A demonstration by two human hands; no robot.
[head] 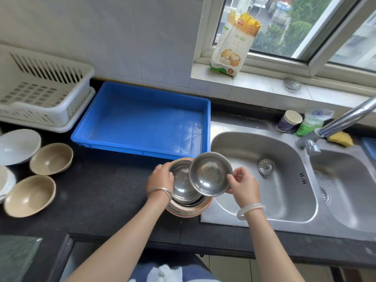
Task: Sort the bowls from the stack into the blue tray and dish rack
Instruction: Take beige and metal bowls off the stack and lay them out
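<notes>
A stack of steel bowls (182, 185) sits inside a pink-rimmed outer bowl on the black counter, just left of the sink. My left hand (159, 179) grips the stack's left rim. My right hand (243, 185) pinches the right rim of a small steel bowl (210, 174), which is lifted and tilted above the stack. The blue tray (142, 148) lies behind the stack with nothing in it. The white dish rack (43, 92) stands at the far left, also without bowls.
Two tan bowls (51, 158) (29, 195) and a white bowl (18, 146) sit on the counter at left. A double steel sink (284, 200) with a faucet (343, 121) lies to the right. A paper cup (289, 121) and a yellow sponge (340, 139) stand behind it.
</notes>
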